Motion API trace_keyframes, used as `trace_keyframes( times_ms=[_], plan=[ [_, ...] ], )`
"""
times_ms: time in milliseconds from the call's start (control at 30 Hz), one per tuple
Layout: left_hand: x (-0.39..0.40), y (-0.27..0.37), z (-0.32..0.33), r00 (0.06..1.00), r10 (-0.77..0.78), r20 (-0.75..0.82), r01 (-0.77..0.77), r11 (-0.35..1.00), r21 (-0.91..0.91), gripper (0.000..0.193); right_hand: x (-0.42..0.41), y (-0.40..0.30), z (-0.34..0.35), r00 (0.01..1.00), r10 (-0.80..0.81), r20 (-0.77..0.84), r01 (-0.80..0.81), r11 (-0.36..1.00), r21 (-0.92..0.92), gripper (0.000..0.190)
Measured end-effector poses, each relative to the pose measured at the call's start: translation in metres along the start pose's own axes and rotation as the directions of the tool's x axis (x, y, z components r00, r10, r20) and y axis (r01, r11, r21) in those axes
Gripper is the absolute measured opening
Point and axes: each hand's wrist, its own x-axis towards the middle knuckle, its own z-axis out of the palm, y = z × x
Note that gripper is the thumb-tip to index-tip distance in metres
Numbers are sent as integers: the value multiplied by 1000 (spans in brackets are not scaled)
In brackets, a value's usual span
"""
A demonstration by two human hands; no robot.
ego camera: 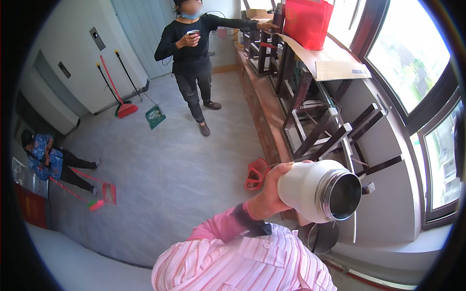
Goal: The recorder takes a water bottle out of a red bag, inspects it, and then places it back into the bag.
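Observation:
My left hand (271, 191) is wrapped around the side of a white vacuum flask (302, 189). The flask's bare steel neck (325, 196) tilts toward me, with no lid on it. Its inside is dark, and I cannot tell how full it is. A dark band (247, 220) circles my left wrist below the pink striped sleeve. My right hand is out of view; a small pale patch beneath the flask is too hidden to identify.
Upturned stools (309, 127) are stacked on a ledge (262, 109) by the windows. Cardboard (338, 69) and a red bag (307, 23) lie on top. One person (189, 47) holds a cup; another (51, 156) stands by a broom (95, 204). A red basket (255, 174) is on the floor.

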Motion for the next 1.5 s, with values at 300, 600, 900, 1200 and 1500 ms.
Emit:
trace_keyframes(
  times_ms=[300,600,900,1200,1500],
  plan=[
    [7,1,-7,998,-39,47,40,999,-26,49,0,-2,1,1000,14,4,-14,1000,1,64],
    [11,2,-9,997,-52,57,55,997,-46,47,1,-2,3,1000,23,3,-23,1000,-7,64],
    [10,3,-10,998,-54,27,54,998,-16,49,-1,-4,3,1000,28,9,-28,1000,-8,63],
    [3,2,-6,997,-72,-19,72,997,-39,50,-16,9,5,999,52,-9,-52,999,-1,63],
    [-3,0,17,945,281,169,-317,652,689,59,-47,65,14,989,133,-62,-132,991,11,63]
  ],
)
